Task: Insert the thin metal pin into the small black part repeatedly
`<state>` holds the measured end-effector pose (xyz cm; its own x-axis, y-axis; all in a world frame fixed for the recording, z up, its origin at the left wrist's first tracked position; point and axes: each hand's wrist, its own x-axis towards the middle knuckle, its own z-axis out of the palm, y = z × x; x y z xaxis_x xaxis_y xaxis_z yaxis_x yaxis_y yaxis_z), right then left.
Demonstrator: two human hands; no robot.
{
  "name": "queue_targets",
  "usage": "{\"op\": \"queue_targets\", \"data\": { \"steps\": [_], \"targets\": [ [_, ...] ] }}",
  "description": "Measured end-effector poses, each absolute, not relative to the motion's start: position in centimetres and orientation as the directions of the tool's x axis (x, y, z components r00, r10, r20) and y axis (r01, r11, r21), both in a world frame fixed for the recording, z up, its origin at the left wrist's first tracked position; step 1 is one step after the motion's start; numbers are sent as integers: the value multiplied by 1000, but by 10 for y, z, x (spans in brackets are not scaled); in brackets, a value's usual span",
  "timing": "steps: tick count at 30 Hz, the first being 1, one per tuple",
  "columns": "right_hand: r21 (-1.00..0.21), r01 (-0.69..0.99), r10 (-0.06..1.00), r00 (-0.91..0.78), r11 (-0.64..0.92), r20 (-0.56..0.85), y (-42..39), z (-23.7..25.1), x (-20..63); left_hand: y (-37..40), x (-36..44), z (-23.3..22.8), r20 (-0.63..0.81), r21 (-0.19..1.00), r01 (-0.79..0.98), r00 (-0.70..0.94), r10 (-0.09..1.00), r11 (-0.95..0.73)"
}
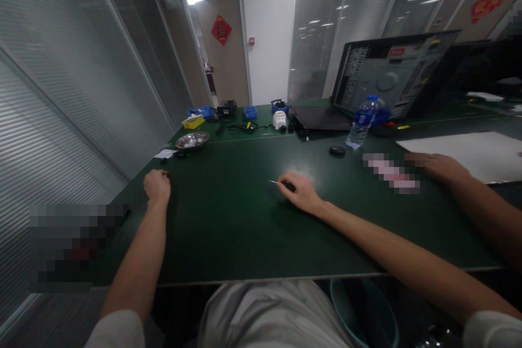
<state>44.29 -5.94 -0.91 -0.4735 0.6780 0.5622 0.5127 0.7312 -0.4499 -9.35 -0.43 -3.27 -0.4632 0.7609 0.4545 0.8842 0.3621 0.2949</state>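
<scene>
Pale grey trousers (269,312) filled the bottom of the view, with a teal round bin (367,315) just beside them under the edge of the dark green bench (228,228). Both forearms reached out over that bench. On the left, the left hand (157,186) rested as a closed fist on the green surface, fingers curled in; whether anything sat inside it could not be told. Further right, the right hand (299,191) lay palm down, its fingers (285,180) pinched shut around a small dark-handled tool with a thin silver tip (279,182). The tool's handle was tucked under the fingertips, and its metal tip stuck out to the left of them, low over the bench and pointing toward the left hand, well apart from it.

Another person's hand (438,166) lay flat on the bench at the right, near a white sheet (468,155). Beyond the right hand sat a small black round object (337,150) and a clear plastic water bottle with a blue label (362,122), upright. Behind the bottle an open computer case (391,73) stood tilted. Toward the far left edge rested a shallow metal bowl (192,141), with a yellow tray (193,121) and blue bins (250,112) behind it.
</scene>
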Motion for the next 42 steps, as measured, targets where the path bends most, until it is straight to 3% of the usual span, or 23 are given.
{"op": "queue_targets", "data": {
  "steps": [6,11,16,20,23,32,42],
  "targets": [
    [-451,509,676,-478,733,560,-61,-8,443,-5,-91,-30,457,299,891,-447,769,341],
    [-446,516,678,-486,732,551,-60,-9,442,2,-64,-23,421,338,925,-314,851,174],
    [-418,541,684,-557,729,472,-58,-9,442,-2,32,-14,346,537,802,75,935,-262],
    [-360,574,677,-609,736,412,-58,-11,441,-30,130,-16,358,624,560,416,836,-545],
    [-341,582,674,-627,738,390,-57,-12,440,-52,176,-18,357,668,414,550,755,-618],
    [-345,585,679,-630,734,377,-58,-12,440,-58,181,-18,338,718,378,545,767,-585],
    [-351,596,692,-615,722,378,-56,-14,439,-57,182,-16,336,660,468,516,788,-588]
  ]
}}
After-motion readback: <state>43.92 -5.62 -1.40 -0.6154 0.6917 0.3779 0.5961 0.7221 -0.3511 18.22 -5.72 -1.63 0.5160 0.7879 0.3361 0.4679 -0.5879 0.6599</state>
